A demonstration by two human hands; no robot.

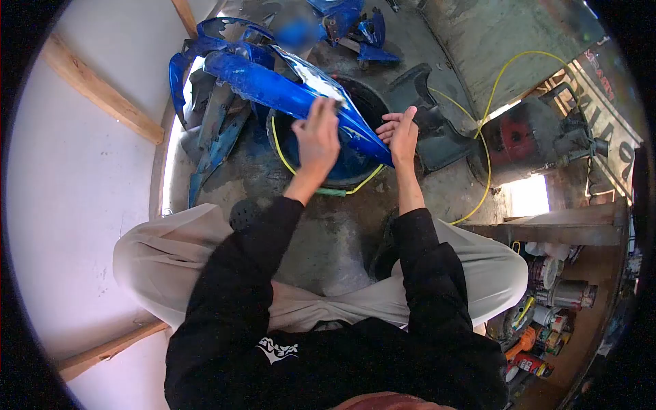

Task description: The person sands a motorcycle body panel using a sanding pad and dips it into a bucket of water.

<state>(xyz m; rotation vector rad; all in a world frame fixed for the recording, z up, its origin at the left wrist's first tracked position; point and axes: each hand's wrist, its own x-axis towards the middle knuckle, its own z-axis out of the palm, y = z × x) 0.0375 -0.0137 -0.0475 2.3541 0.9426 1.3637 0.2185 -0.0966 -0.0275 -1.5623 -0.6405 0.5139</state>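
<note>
A long blue plastic fairing panel (263,85), with a white and silver patch along its upper edge, lies slanted across a dark round bucket (273,140). My left hand (319,140) presses on the panel's middle with its fingers together. A small dark thing shows at its fingertips, and I cannot tell what it is. My right hand (403,140) is at the panel's narrow right end, thumb raised and fingers stretched towards the panel, the palm against its edge. The bucket's yellow handle, with a green grip (331,193), hangs at the near side.
More blue panels (212,44) are piled at the left and blue parts (372,51) lie at the back. Right of the bucket are a black plastic part (437,133), a dark red tank (516,140) and a yellow hose (488,178). A shelf (567,236) holds cans at the lower right.
</note>
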